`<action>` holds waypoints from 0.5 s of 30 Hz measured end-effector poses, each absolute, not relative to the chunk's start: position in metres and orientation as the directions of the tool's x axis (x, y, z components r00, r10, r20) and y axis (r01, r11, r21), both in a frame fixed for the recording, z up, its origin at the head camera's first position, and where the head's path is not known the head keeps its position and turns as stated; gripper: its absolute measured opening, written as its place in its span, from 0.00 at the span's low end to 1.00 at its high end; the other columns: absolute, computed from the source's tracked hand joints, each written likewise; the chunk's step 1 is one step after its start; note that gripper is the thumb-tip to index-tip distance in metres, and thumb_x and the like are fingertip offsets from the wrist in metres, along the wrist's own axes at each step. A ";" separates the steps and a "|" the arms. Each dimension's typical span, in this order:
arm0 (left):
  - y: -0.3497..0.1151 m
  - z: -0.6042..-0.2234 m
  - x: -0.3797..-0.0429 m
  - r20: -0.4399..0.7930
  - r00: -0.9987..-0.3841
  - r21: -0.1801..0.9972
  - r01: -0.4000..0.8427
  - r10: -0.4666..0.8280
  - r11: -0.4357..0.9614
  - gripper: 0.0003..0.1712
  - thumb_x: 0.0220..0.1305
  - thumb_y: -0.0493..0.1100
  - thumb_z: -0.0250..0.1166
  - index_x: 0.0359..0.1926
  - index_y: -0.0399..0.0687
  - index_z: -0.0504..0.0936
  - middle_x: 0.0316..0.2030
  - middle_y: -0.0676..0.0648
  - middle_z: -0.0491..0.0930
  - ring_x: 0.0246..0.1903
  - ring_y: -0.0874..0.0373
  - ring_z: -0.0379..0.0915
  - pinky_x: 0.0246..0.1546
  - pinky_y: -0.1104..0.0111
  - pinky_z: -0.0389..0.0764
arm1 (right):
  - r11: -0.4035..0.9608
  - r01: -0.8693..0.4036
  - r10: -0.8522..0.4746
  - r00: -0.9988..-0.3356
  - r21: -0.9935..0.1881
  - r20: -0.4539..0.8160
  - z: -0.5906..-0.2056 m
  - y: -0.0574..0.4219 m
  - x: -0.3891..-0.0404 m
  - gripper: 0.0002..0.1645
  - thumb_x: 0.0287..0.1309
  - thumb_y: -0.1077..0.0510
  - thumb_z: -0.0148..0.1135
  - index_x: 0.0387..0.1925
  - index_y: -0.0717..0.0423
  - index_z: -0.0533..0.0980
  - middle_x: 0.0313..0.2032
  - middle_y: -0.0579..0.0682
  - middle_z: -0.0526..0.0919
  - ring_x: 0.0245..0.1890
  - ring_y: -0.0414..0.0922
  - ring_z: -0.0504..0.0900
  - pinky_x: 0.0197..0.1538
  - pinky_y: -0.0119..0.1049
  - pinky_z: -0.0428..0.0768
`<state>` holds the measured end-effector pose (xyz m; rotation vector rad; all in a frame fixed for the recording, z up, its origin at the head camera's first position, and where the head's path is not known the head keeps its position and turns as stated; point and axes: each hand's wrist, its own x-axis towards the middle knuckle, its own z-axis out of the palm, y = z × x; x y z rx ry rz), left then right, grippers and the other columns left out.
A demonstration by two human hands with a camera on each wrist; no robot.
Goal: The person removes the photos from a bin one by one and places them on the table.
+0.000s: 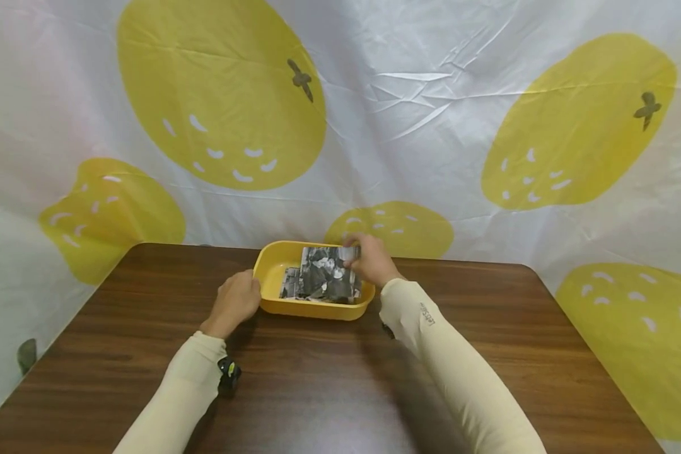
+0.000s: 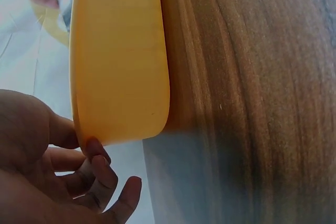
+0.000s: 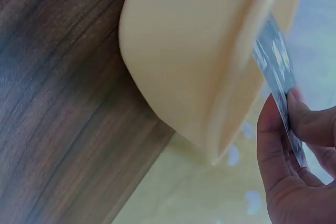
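A yellow plastic basin [image 1: 312, 309] sits on the table near its far edge. My left hand [image 1: 235, 302] pinches the basin's left rim between thumb and fingers, as the left wrist view shows up close [image 2: 58, 166]. Over at the right side, my right hand [image 1: 371, 258] grips a black-and-white photo print [image 1: 323, 271] by its upper right edge. That print is seen nearly edge-on in the right wrist view, tilted and partly behind the basin's rim. Another black-and-white print [image 1: 289, 287] lies inside the basin, partly covered by the held one.
The dark brown wooden table [image 1: 318, 378] has rounded far corners. Directly behind it hangs a white cloth [image 1: 408, 157] printed with large yellow fruit. Both forearms wear pale sleeves [image 1: 459, 366], and a dark wrist device [image 1: 229, 373] shows on the left one.
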<state>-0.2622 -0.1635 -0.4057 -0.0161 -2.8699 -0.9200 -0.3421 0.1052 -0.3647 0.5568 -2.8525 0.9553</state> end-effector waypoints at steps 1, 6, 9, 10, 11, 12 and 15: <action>-0.164 -0.406 -0.263 0.120 -0.992 0.583 0.044 -0.032 0.811 0.14 0.74 0.37 0.45 0.35 0.36 0.74 0.25 0.44 0.69 0.28 0.48 0.69 0.34 0.54 0.72 | 0.727 -0.363 -0.307 -0.931 -0.584 0.196 -0.363 0.107 -0.340 0.22 0.53 0.70 0.72 0.51 0.62 0.79 0.53 0.61 0.82 0.40 0.53 0.79 0.43 0.43 0.77; -0.164 -0.408 -0.264 0.079 -0.996 0.597 0.010 -0.047 0.802 0.14 0.76 0.38 0.45 0.39 0.35 0.75 0.26 0.43 0.70 0.29 0.48 0.69 0.35 0.54 0.72 | 0.678 -0.351 -0.293 -0.935 -0.646 0.200 -0.356 0.121 -0.331 0.21 0.56 0.69 0.71 0.53 0.63 0.79 0.57 0.61 0.80 0.44 0.53 0.79 0.43 0.43 0.75; -0.164 -0.408 -0.264 0.067 -0.996 0.604 -0.001 -0.052 0.797 0.14 0.76 0.38 0.45 0.41 0.34 0.76 0.27 0.43 0.71 0.29 0.48 0.70 0.35 0.54 0.72 | 0.653 -0.352 -0.287 -0.934 -0.671 0.210 -0.354 0.130 -0.324 0.21 0.57 0.67 0.71 0.53 0.63 0.80 0.58 0.60 0.80 0.52 0.56 0.79 0.48 0.47 0.76; -0.164 -0.408 -0.264 0.064 -0.997 0.606 -0.003 -0.053 0.796 0.14 0.77 0.38 0.45 0.41 0.34 0.76 0.27 0.43 0.71 0.29 0.48 0.70 0.35 0.54 0.72 | 0.649 -0.357 -0.285 -0.933 -0.672 0.220 -0.353 0.133 -0.321 0.20 0.57 0.66 0.72 0.52 0.62 0.80 0.57 0.60 0.81 0.55 0.56 0.79 0.51 0.48 0.76; -0.164 -0.408 -0.265 0.061 -0.997 0.607 -0.005 -0.052 0.794 0.14 0.77 0.38 0.45 0.42 0.35 0.76 0.27 0.43 0.71 0.29 0.48 0.70 0.35 0.55 0.72 | 0.644 -0.360 -0.283 -0.932 -0.675 0.227 -0.352 0.135 -0.318 0.20 0.57 0.65 0.73 0.52 0.62 0.80 0.55 0.59 0.82 0.54 0.57 0.79 0.51 0.49 0.76; -0.164 -0.408 -0.265 0.058 -0.997 0.609 -0.005 -0.051 0.793 0.15 0.77 0.38 0.45 0.42 0.35 0.76 0.27 0.43 0.71 0.29 0.49 0.70 0.35 0.55 0.72 | 0.639 -0.364 -0.281 -0.931 -0.678 0.234 -0.351 0.138 -0.315 0.20 0.57 0.65 0.73 0.51 0.62 0.81 0.53 0.59 0.83 0.52 0.56 0.80 0.51 0.49 0.77; -0.164 -0.408 -0.265 0.058 -0.997 0.608 -0.004 -0.049 0.794 0.15 0.77 0.39 0.45 0.43 0.35 0.76 0.27 0.43 0.72 0.29 0.49 0.70 0.35 0.54 0.72 | 0.627 -0.375 -0.284 -0.926 -0.682 0.248 -0.348 0.142 -0.303 0.20 0.55 0.64 0.75 0.50 0.61 0.81 0.47 0.59 0.84 0.41 0.53 0.80 0.46 0.48 0.78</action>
